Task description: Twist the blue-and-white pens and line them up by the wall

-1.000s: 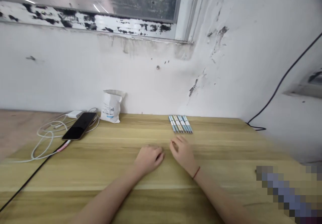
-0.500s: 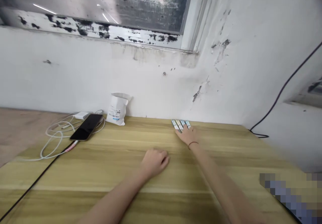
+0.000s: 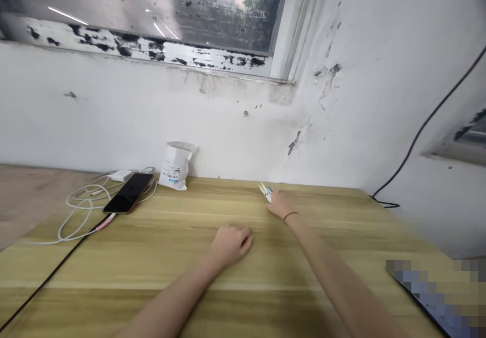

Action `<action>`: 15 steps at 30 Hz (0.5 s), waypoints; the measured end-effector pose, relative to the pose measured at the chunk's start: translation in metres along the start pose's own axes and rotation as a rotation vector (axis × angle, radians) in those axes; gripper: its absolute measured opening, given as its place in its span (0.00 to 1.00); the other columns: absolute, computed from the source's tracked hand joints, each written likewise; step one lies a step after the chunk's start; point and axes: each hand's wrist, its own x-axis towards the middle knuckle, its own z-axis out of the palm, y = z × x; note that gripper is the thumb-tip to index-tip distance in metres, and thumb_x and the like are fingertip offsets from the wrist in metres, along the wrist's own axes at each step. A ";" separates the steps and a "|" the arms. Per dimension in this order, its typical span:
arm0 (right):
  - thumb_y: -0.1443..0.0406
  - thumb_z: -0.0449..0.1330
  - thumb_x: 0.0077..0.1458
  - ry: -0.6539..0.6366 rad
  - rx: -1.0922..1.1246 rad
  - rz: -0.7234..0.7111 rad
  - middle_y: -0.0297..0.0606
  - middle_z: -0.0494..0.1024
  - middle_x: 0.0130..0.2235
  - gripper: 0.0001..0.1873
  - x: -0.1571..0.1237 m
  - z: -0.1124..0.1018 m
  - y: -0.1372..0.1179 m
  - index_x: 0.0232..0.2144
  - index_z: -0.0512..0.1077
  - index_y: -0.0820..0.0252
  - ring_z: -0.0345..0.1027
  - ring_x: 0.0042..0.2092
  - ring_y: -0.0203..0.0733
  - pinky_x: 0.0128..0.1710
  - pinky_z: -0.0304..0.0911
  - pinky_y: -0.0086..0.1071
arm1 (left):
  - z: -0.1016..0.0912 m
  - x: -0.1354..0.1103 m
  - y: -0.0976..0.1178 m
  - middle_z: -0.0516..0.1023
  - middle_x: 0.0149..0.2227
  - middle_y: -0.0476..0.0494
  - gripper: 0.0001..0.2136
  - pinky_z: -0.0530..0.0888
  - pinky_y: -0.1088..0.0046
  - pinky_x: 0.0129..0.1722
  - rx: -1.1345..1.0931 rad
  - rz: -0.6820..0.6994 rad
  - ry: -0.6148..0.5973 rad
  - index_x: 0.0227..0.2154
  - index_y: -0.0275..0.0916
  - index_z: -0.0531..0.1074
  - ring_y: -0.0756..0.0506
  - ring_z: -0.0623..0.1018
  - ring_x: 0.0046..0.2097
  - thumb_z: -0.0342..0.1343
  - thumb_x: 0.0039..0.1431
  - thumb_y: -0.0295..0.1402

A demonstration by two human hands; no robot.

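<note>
My right hand [image 3: 279, 203], with a thin dark red band at the wrist, reaches to the back of the wooden table. Its fingers are closed on a bunch of slim marker-like sticks [image 3: 265, 191], pale with white, yellow and blue parts. The hand hides part of the bunch, so its exact kind is unclear. Nearer to me, my left hand [image 3: 231, 244] rests on the tabletop in a loose fist. Nothing shows in its curled fingers.
A white paper-like pouch [image 3: 174, 166] with a printed label stands by the wall. Left of it lie a black phone [image 3: 129, 193], a white charger [image 3: 120, 176] and tangled cables. A dark cable [image 3: 413, 138] hangs at right. A pixelated object [image 3: 433, 292] occupies the right front corner.
The sticks lay side by side under my spread right fingers. Now those fingers have closed and the sticks are bunched together at a slant. My left hand has stayed in place.
</note>
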 end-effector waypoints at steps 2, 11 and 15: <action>0.73 0.55 0.45 -0.007 0.044 -0.002 0.51 0.74 0.33 0.18 -0.005 -0.001 -0.001 0.42 0.64 0.67 0.70 0.34 0.48 0.31 0.57 0.34 | 0.000 0.000 0.000 0.76 0.30 0.45 0.16 0.64 0.72 0.29 -0.003 0.000 0.004 0.28 0.40 0.68 0.45 0.76 0.33 0.38 0.63 0.39; 0.73 0.54 0.43 -0.072 0.326 -0.060 0.42 0.73 0.27 0.08 -0.039 -0.004 -0.008 0.31 0.65 0.64 0.68 0.27 0.40 0.22 0.55 0.27 | 0.000 0.000 -0.001 0.76 0.37 0.41 0.16 0.67 0.70 0.37 -0.259 -0.149 0.088 0.39 0.39 0.70 0.44 0.75 0.38 0.40 0.62 0.41; 0.70 0.53 0.45 -0.363 0.687 -0.117 0.31 0.71 0.23 0.15 -0.073 0.000 -0.029 0.38 0.63 0.60 0.65 0.20 0.34 0.17 0.58 0.24 | -0.006 0.003 -0.001 0.76 0.38 0.39 0.23 0.68 0.68 0.40 -0.668 -0.361 0.158 0.51 0.36 0.63 0.42 0.75 0.40 0.42 0.60 0.47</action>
